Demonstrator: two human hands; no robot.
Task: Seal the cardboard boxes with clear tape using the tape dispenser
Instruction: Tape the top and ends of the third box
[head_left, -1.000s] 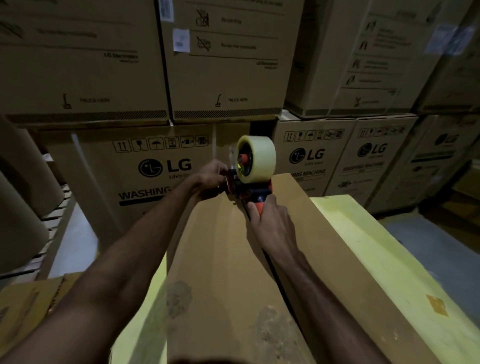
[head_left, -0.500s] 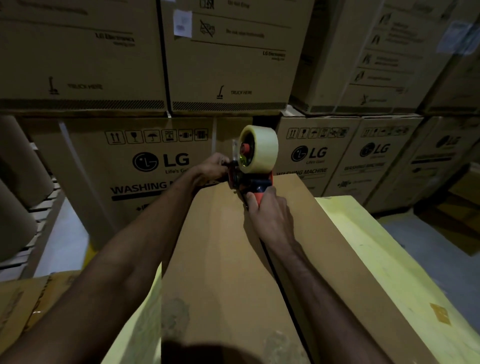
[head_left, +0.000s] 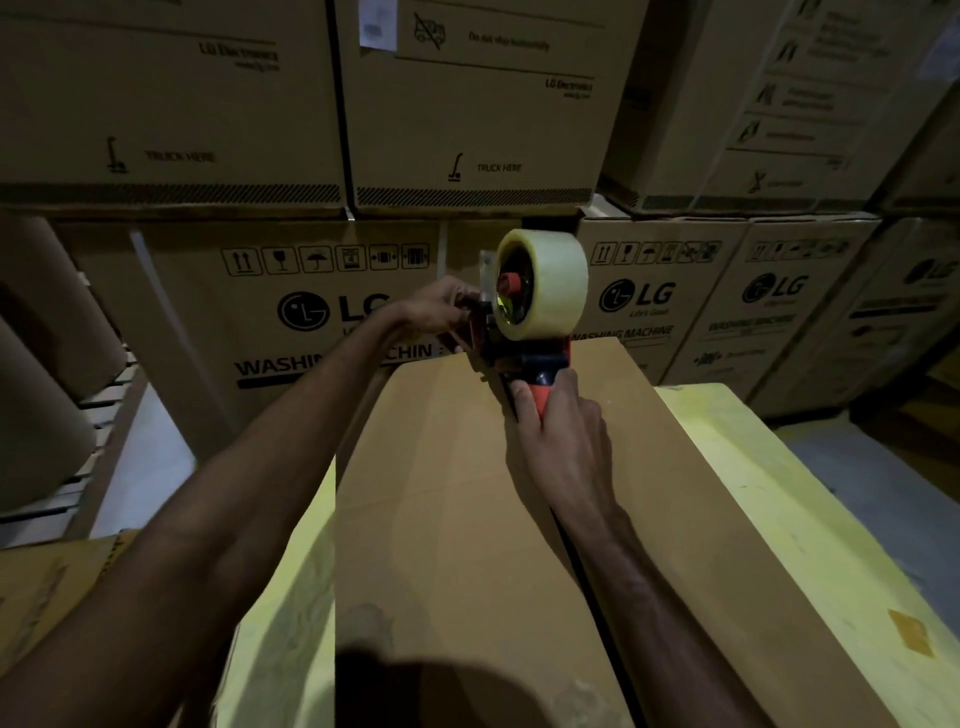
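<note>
Head: left hand (head_left: 442, 307), right hand (head_left: 563, 434) grip one tape dispenser (head_left: 537, 291) atop box (head_left: 441, 499)

tape dispenser (head_left: 519, 358): red-and-black frame, upright, at the far end of the box top, on the centre seam. roll of clear tape (head_left: 550, 283): mounted on top. cardboard box (head_left: 457, 493): plain brown, long, flaps closed.

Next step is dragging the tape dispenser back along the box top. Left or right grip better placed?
Right. The right grip is wrapped round the tape dispenser's orange handle, forearm lined up along the cardboard box. The left grip only pinches at the dispenser's far front, likely anchoring the tape end.
</note>
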